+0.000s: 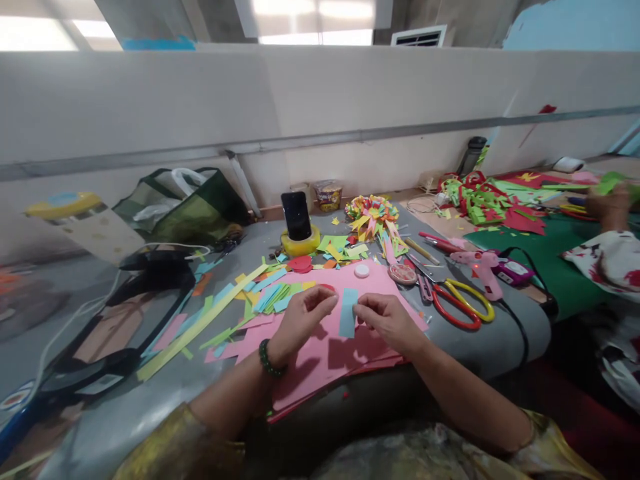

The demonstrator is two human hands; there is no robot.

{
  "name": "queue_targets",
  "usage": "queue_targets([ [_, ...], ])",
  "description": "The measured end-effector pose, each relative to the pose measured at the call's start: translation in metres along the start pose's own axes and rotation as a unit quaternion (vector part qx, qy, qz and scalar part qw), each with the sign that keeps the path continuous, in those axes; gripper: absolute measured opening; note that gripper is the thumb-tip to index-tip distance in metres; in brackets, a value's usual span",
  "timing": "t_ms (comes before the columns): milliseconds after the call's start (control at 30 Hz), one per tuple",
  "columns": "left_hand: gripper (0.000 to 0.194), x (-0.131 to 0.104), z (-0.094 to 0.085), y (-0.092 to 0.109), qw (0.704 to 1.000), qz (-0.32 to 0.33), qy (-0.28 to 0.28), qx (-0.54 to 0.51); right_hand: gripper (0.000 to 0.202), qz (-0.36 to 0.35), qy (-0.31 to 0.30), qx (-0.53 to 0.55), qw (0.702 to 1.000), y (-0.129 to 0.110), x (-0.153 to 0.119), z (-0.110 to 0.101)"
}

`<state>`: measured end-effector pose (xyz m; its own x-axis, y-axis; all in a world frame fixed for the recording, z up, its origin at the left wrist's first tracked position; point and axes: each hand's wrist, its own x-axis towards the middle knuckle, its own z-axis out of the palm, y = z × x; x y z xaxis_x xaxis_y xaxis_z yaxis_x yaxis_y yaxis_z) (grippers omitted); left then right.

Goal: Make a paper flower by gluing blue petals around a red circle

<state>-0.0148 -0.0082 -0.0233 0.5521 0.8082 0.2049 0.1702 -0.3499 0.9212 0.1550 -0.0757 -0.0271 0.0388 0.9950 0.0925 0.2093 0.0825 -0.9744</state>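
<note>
A short light-blue paper strip (pixel 349 313) stands nearly upright over a stack of pink paper sheets (pixel 310 380). My right hand (pixel 390 321) pinches the strip's right edge between thumb and fingertips. Just left of the strip is my left hand (pixel 303 319), with a dark green bead bracelet at the wrist. Its fingers are loosely curved and a little apart from the thumb, and I see nothing held in them. Small blue and green paper strips (pixel 275 298) lie beside it. A white round cap (pixel 361 271) rests on the pink sheets beyond my hands.
Red-and-yellow-handled scissors (pixel 463 303) and a pink glue gun (pixel 483 267) lie right. A phone (pixel 297 217) stands in a yellow tape roll (pixel 300 243) behind. A colourful paper-strip bundle (pixel 373 217) lies nearby. A co-worker's hand (pixel 611 200) is far right; a green bag (pixel 185 207) is left.
</note>
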Motion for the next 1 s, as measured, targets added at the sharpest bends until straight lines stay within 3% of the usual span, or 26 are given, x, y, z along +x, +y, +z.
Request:
queue_targets([
  [100, 0.04, 0.005, 0.0, 0.0, 0.981, -0.117, -0.062, -0.142, 0.036, -0.015, -0.019, -0.035, 0.999, 0.001, -0.001, 0.002],
  [200, 0.042, 0.006, 0.001, 0.002, 0.961, -0.163, -0.054, -0.217, 0.029, -0.072, 0.034, -0.106, 0.991, 0.005, -0.003, 0.002],
  [300, 0.041, 0.005, 0.0, 0.003, 0.94, -0.2, -0.041, -0.273, 0.018, -0.22, 0.109, -0.215, 0.945, 0.012, -0.005, -0.001],
  [367, 0.041, 0.006, 0.0, 0.004, 0.933, -0.211, -0.052, -0.286, 0.019, -0.311, 0.1, -0.266, 0.907, 0.014, -0.007, -0.002],
  [433, 0.042, 0.006, 0.0, 0.003, 0.936, -0.21, -0.061, -0.277, 0.02, -0.345, 0.087, -0.274, 0.893, 0.014, -0.007, -0.001],
  [533, 0.039, 0.005, 0.002, 0.001, 0.949, -0.195, -0.045, -0.246, 0.018, -0.297, 0.083, -0.195, 0.931, 0.012, -0.006, 0.001],
  [667, 0.033, 0.003, 0.003, -0.001, 0.969, -0.159, -0.037, -0.187, 0.029, -0.117, 0.052, -0.041, 0.991, 0.011, -0.001, 0.002],
  [800, 0.029, 0.002, 0.003, 0.0, 0.975, -0.139, -0.03, -0.168, 0.045, -0.005, 0.035, 0.049, 0.998, 0.011, 0.003, 0.002],
  [1000, 0.032, 0.001, 0.004, 0.001, 0.977, -0.134, -0.032, -0.161, 0.05, 0.039, 0.045, 0.087, 0.994, 0.011, 0.006, 0.002],
])
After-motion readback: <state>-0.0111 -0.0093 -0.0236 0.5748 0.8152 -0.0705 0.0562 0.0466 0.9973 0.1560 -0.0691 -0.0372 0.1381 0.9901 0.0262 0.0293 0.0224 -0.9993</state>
